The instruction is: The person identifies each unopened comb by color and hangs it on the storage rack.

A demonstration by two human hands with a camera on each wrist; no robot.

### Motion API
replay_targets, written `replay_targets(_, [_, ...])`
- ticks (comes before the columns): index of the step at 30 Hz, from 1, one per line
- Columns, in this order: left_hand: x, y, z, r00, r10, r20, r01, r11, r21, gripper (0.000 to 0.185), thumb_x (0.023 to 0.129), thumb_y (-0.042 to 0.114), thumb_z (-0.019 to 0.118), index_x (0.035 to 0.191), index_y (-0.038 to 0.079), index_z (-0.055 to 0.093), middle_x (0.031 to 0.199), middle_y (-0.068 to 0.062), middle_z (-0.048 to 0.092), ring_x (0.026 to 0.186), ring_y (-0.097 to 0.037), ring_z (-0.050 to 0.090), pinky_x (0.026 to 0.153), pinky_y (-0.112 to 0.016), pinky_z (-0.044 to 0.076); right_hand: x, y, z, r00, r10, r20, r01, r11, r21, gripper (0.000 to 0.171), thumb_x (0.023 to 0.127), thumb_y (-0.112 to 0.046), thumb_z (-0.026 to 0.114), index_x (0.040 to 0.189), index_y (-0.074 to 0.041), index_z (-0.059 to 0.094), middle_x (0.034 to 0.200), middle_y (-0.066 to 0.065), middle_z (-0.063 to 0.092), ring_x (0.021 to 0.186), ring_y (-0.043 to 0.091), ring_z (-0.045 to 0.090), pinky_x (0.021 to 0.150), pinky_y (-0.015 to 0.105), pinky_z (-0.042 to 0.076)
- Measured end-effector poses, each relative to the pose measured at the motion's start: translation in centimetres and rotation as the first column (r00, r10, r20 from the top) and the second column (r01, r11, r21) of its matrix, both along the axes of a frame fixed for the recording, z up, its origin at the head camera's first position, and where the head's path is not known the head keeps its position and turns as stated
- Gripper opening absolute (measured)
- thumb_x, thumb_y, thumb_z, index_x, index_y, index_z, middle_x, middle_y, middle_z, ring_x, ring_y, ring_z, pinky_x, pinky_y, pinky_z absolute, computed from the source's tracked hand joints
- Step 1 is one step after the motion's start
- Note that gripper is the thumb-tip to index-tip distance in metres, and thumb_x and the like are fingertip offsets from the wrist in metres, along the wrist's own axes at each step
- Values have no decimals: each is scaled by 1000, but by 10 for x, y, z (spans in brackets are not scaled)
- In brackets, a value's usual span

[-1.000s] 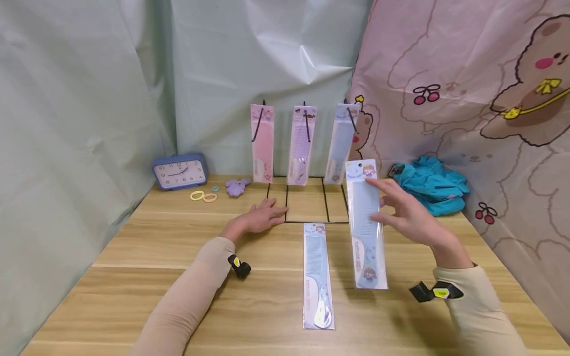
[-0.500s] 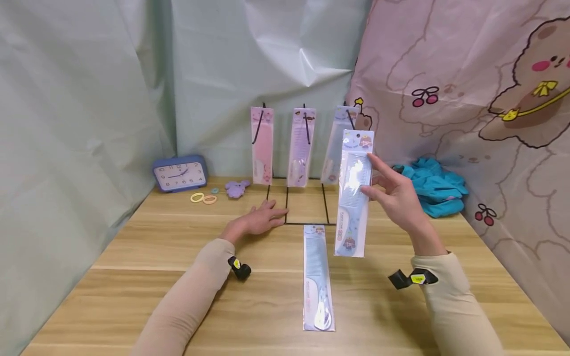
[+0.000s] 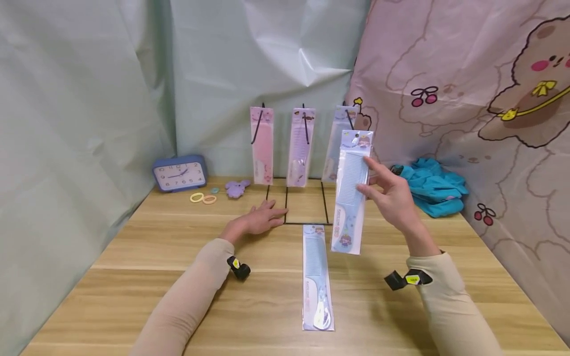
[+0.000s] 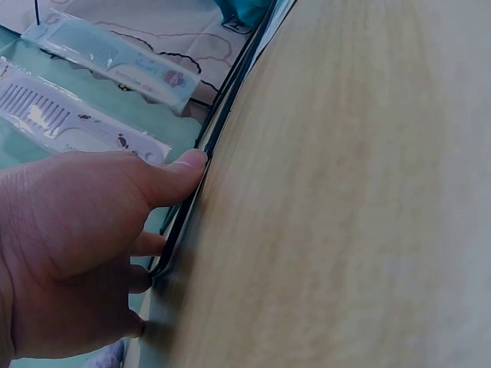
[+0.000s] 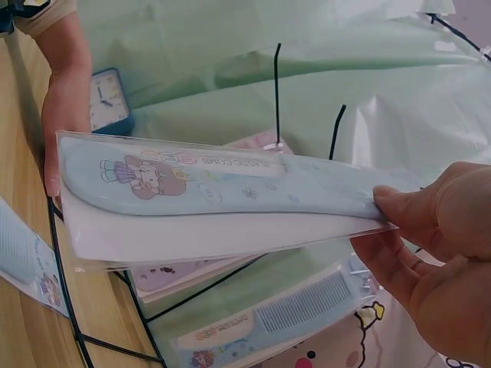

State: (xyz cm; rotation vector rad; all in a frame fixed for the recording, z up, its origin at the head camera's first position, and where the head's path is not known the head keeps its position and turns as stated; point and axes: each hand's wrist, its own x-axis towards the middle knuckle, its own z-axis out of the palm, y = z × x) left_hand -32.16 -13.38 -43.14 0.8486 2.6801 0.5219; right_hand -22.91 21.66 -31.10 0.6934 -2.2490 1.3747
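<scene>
My right hand (image 3: 392, 200) pinches a blue comb in a clear packet (image 3: 349, 198) by its right edge, thumb in front. This packet hangs nearly upright above the table, its punched hole at the top. In the head view it overlaps another packaged blue comb (image 3: 333, 153) hanging on the black wire rack (image 3: 307, 224). Fingers spread, my left hand (image 3: 256, 220) rests at the rack's front left corner; the left wrist view has its thumb (image 4: 188, 165) on the wire. A packaged pink comb (image 3: 262, 148) and a purple one (image 3: 302, 148) hang from the rack's other hooks.
A further packaged blue comb (image 3: 315, 277) lies on the wooden table (image 3: 267, 296) before the rack. At the back left are a blue clock (image 3: 180, 173), hair ties (image 3: 197, 198) and a purple figure (image 3: 237, 188). Crumpled teal cloth (image 3: 432, 188) sits at the back right.
My right hand has brought the blue comb packet up and to the left, toward the right-hand hook, with only a slight leftward shift lately. The left hand has stayed on the rack.
</scene>
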Motion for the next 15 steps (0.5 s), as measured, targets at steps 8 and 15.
replay_targets(8, [0,-1,1,1000,-1,3,1,1000,18,53,108,40,41,157,20,36,163,-27,8,149,-46,0,114,-70,0,0,-3,-1,1000,-25,-2,25,1000,4,62,94,2,66,151,-9,45,133,16,56,96,18,62,75,16,55])
replay_targets(15, [1,0,0,1000,-1,-1,1,1000,26,53,108,39,42,156,20,37,163,-27,9,149,-47,1,113,-71,1,-4,-8,-2,993,-114,40,117,990,-81,46,92,0,70,137,-1,60,119,19,64,91,13,64,72,20,57])
